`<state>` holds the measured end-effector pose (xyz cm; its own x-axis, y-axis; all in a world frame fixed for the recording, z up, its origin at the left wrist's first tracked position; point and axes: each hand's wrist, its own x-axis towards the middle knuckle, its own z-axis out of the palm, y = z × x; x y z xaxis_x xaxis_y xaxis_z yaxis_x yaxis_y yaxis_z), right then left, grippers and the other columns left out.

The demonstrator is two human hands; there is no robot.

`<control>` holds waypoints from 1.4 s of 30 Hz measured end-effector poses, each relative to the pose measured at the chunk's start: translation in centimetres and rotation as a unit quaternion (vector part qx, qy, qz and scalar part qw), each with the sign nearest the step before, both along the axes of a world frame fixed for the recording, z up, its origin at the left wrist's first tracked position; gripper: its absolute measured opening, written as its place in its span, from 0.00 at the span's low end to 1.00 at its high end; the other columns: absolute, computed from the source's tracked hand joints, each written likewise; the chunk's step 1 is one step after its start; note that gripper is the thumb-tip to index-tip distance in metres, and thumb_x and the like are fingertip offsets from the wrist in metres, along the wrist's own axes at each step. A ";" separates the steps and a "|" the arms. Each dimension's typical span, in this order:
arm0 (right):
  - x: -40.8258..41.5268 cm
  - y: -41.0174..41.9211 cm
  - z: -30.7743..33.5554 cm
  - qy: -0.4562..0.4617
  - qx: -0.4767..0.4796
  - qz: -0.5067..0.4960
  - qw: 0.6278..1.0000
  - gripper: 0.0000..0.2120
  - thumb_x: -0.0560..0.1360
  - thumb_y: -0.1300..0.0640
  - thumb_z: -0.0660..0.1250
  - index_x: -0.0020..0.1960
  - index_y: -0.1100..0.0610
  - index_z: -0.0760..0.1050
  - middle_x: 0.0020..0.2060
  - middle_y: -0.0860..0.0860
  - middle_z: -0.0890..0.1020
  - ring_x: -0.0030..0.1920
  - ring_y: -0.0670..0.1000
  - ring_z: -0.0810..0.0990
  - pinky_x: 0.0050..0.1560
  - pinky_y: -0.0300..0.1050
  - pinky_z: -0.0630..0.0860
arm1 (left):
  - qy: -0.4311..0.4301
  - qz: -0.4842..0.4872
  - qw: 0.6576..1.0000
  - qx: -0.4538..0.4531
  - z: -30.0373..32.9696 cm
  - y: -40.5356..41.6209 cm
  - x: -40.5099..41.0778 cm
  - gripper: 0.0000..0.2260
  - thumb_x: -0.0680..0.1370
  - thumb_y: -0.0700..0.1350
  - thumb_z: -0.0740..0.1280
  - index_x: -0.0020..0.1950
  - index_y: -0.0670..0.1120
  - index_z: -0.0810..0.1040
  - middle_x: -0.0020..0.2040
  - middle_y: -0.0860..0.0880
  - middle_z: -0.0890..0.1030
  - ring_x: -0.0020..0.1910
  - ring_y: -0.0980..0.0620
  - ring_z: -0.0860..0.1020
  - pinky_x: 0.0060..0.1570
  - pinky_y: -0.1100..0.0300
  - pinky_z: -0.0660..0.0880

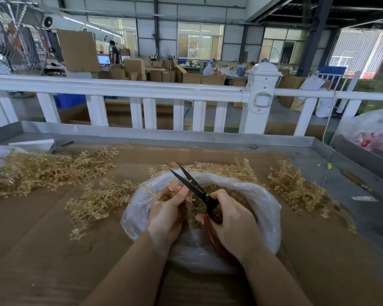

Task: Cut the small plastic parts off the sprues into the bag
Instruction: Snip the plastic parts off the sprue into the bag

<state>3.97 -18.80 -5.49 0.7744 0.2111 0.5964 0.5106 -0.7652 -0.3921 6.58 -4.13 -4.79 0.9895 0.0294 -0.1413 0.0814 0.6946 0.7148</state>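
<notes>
The counter (pixel 42 250) is covered in brown cardboard and carries everything here. Heaps of tan sprues lie on it: a big heap (pixel 42 171) well off to the left of the left hand, a smaller one (pixel 97 202) just left of that hand, and another heap (pixel 296 186) out to the right of the right hand.

The bag (pixel 268 208), thin clear plastic with its mouth rolled open, sits directly under both hands. Cut parts (pixel 237 195) already lie loose inside it, below the fingers.

The scissors (pixel 192 184) point up and away from the right hand, blades apart. The right hand (pixel 232 226) is curled round their reddish handles. The left hand (pixel 170 215) pinches a sprue (pixel 149 191) over the bag's mouth, fingers closed on it, with the rest of the strip sticking out to its left.

These sprues look light, thin and fairly stiff, likely to snap or spring if bent. A hold on the bare stem close to the cut, clear of the blades, seems best, so the small parts drop straight down. The bag is soft and would likely slump if nudged.
</notes>
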 end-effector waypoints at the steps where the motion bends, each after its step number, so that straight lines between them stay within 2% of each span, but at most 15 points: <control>1: 0.0 0.0 0.0 0.000 0.004 0.002 1.000 0.19 0.72 0.41 0.68 0.54 0.53 0.73 0.45 0.45 0.80 0.46 0.43 0.78 0.47 0.32 0.73 | 0.000 0.000 1.000 -0.001 0.0 0.0 0.0 0.08 0.66 0.36 0.69 0.38 0.43 0.72 0.35 0.42 0.74 0.40 0.44 0.74 0.55 0.43 0.73; 5: 0.0 0.0 0.0 0.008 0.012 0.009 1.000 0.21 0.71 0.38 0.63 0.55 0.52 0.72 0.47 0.45 0.80 0.49 0.43 0.77 0.49 0.34 0.73 | -0.004 0.003 1.000 0.004 0.2 -0.1 -0.1 0.08 0.64 0.35 0.70 0.37 0.43 0.72 0.34 0.42 0.75 0.38 0.44 0.75 0.55 0.42 0.74; 9: 0.2 0.0 -0.2 0.012 0.004 0.000 1.000 0.19 0.72 0.42 0.68 0.55 0.52 0.72 0.46 0.46 0.80 0.48 0.44 0.78 0.48 0.34 0.73 | -0.005 0.005 1.000 0.007 0.2 -0.1 -0.3 0.08 0.64 0.35 0.70 0.36 0.44 0.72 0.32 0.44 0.76 0.36 0.45 0.76 0.54 0.43 0.74; 12: 0.3 0.1 -0.2 -0.002 -0.011 -0.016 1.000 0.18 0.71 0.44 0.71 0.54 0.54 0.73 0.43 0.47 0.81 0.43 0.45 0.80 0.43 0.29 0.68 | -0.004 0.011 1.000 0.006 0.2 -0.2 -0.3 0.09 0.65 0.34 0.70 0.31 0.46 0.73 0.29 0.45 0.75 0.32 0.47 0.76 0.46 0.48 0.77; 14: 0.3 0.2 -0.1 -0.004 -0.014 -0.023 1.000 0.19 0.70 0.44 0.72 0.54 0.54 0.74 0.42 0.47 0.82 0.42 0.45 0.81 0.42 0.29 0.68 | -0.003 0.017 1.000 0.006 0.2 -0.2 -0.3 0.11 0.68 0.33 0.70 0.30 0.46 0.73 0.29 0.45 0.76 0.30 0.49 0.77 0.40 0.52 0.79; 16: 0.2 0.2 -0.1 -0.013 -0.007 -0.035 0.999 0.19 0.69 0.44 0.73 0.53 0.54 0.75 0.42 0.46 0.83 0.42 0.45 0.81 0.41 0.31 0.71 | -0.005 0.027 1.000 -0.001 0.0 -0.2 -0.2 0.12 0.70 0.33 0.69 0.30 0.46 0.74 0.30 0.45 0.77 0.31 0.48 0.77 0.42 0.51 0.79; 18: 0.3 0.1 -0.1 -0.013 0.004 -0.058 0.998 0.19 0.69 0.45 0.74 0.54 0.53 0.75 0.43 0.46 0.82 0.43 0.46 0.81 0.42 0.34 0.73 | -0.005 0.041 0.999 -0.015 0.0 -0.2 -0.2 0.09 0.69 0.34 0.69 0.33 0.45 0.74 0.32 0.44 0.79 0.33 0.49 0.79 0.43 0.51 0.80; 21: 0.4 -0.1 -0.3 -0.014 0.019 -0.084 0.996 0.18 0.69 0.47 0.74 0.54 0.54 0.76 0.43 0.48 0.82 0.44 0.49 0.81 0.43 0.35 0.72 | 0.000 0.046 0.998 -0.033 -0.1 -0.2 0.0 0.02 0.74 0.34 0.67 0.44 0.39 0.78 0.38 0.43 0.84 0.34 0.51 0.83 0.34 0.58 0.80; 25: 0.4 0.0 -0.4 -0.017 0.025 -0.091 0.995 0.18 0.68 0.50 0.77 0.53 0.54 0.76 0.42 0.48 0.82 0.44 0.49 0.81 0.42 0.36 0.73 | 0.002 0.050 0.998 -0.023 -0.2 -0.2 0.3 0.07 0.77 0.34 0.65 0.54 0.36 0.79 0.42 0.43 0.85 0.38 0.53 0.84 0.35 0.63 0.79; 29: 0.4 0.1 -0.4 -0.022 0.036 -0.088 0.995 0.19 0.67 0.51 0.77 0.53 0.54 0.76 0.43 0.48 0.83 0.44 0.50 0.81 0.42 0.39 0.75 | -0.001 0.052 0.998 -0.038 -0.1 -0.3 0.3 0.12 0.78 0.34 0.62 0.62 0.33 0.74 0.45 0.43 0.84 0.38 0.54 0.84 0.36 0.64 0.79; 35: 0.5 0.1 -0.5 -0.030 0.048 -0.086 0.995 0.18 0.67 0.51 0.77 0.53 0.54 0.76 0.44 0.48 0.82 0.45 0.49 0.81 0.43 0.37 0.75 | 0.005 0.065 0.995 -0.078 -0.1 -0.2 0.2 0.16 0.79 0.35 0.61 0.67 0.32 0.69 0.52 0.39 0.82 0.41 0.51 0.84 0.38 0.62 0.81; 40: 0.4 0.1 -0.5 -0.029 0.065 -0.085 0.994 0.18 0.68 0.49 0.76 0.53 0.54 0.76 0.44 0.48 0.82 0.45 0.49 0.81 0.43 0.44 0.79 | 0.015 0.080 0.993 -0.090 0.1 -0.2 0.3 0.17 0.79 0.35 0.61 0.67 0.32 0.68 0.49 0.40 0.82 0.40 0.51 0.84 0.35 0.63 0.80; 42: 0.4 0.1 -0.5 -0.028 0.065 -0.086 0.994 0.18 0.68 0.49 0.76 0.54 0.54 0.75 0.44 0.48 0.82 0.45 0.49 0.81 0.43 0.42 0.78 | 0.017 0.080 0.992 -0.093 0.0 -0.1 0.3 0.17 0.79 0.35 0.61 0.68 0.32 0.68 0.50 0.39 0.82 0.42 0.50 0.83 0.35 0.63 0.80</control>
